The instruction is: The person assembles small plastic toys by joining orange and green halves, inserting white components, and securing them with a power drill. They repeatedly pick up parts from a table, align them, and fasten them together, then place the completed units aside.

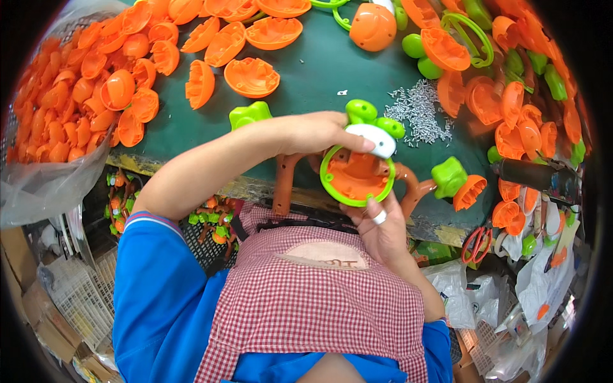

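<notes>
In front of my waist, at the table's near edge, I hold a round plastic toy part, an open orange half-shell inside a bright green ring. A white piece with green lobes sits at its upper edge. My left hand reaches across, its thumb pressed on the white piece. My right hand grips the green rim from below, wearing a white band on one finger. Brown branching tubes show on both sides of the shell, a green star-shaped piece by the right one.
On the green table lies a pile of small silver screws. Loose orange half-shells lie across the far side, and a bag heaped with orange shells stands left. More orange and green parts crowd the right, above red-handled scissors.
</notes>
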Demonstrator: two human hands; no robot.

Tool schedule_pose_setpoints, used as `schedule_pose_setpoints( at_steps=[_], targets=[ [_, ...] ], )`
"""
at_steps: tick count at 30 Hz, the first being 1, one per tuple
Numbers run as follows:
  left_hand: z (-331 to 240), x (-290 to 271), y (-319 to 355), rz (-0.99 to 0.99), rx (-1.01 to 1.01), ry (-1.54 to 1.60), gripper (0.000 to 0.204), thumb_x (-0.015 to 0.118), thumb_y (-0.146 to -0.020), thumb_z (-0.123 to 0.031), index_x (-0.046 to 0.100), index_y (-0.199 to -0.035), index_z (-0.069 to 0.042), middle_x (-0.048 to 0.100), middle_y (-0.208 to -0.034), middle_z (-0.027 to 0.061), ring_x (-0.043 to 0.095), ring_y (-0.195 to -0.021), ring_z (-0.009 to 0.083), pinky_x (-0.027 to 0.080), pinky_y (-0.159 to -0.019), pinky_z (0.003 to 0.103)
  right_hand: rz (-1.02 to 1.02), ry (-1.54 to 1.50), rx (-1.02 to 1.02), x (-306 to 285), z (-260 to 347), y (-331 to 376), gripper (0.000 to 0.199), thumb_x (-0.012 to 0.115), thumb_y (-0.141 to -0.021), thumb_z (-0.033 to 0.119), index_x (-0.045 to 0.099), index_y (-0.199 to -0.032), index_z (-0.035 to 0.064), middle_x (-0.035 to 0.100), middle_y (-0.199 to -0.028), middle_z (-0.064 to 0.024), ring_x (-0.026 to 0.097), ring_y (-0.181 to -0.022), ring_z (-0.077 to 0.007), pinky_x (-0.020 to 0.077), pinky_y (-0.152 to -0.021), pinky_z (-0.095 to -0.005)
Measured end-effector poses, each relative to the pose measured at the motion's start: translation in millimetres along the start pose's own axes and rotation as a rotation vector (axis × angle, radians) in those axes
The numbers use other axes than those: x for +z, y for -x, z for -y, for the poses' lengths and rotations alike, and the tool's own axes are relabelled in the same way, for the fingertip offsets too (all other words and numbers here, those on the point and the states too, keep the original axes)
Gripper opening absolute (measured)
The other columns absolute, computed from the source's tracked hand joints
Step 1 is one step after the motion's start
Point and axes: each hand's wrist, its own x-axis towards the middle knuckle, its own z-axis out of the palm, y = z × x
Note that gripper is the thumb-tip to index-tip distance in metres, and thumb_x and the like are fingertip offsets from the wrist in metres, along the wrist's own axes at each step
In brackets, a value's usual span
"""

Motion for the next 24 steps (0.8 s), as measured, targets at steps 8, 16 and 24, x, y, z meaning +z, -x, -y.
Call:
schedule_pose_setpoints(
  at_steps=[8, 16, 24],
  targets=[
    [29, -5, -24, 0.008, 0.054, -0.012, 0.070, 0.061, -0.089, -0.056, 0.047, -0.135, -0.004, 0.060, -0.119, 0.0155, 0.065, -0.098, 0.0247, 0.058, -0.067, 0.035, -0.003, -0.201, 0.054, -8, -4, -3, 0.050, 0.045, -0.103, 0.014, 0.026, -0.148, 0.0080, 0.041, -0.145, -0.0115, 0.043, -0.135, -0.0278, 0.0397, -0.110, -0.0444],
    [35, -5, -29, -0.023, 0.104, 0.013, 0.069, 0.066, -0.087, -0.050, 0.046, -0.138, -0.007, 0.060, -0.122, 0.0140, 0.063, -0.103, 0.0235, 0.058, -0.071, 0.037, -0.132, 0.270, 0.280, 6, 32, -5, 0.037, 0.050, -0.100, 0.013, 0.046, -0.135, 0.0009, 0.059, -0.124, -0.0137, 0.062, -0.109, -0.0241, 0.0531, -0.092, -0.0364],
    [26, -5, -16, -0.099, 0.010, -0.256, 0.060, 0.070, -0.084, -0.044, 0.055, -0.128, -0.005, 0.064, -0.112, 0.0152, 0.067, -0.090, 0.0255, 0.058, -0.064, 0.035, 0.290, 1.402, -0.978, 87, 87, -91, 0.012, 0.064, -0.086, 0.004, 0.070, -0.094, 0.0013, 0.071, -0.087, -0.0135, 0.070, -0.079, -0.0250, 0.0548, -0.071, -0.0325]
  ],
)
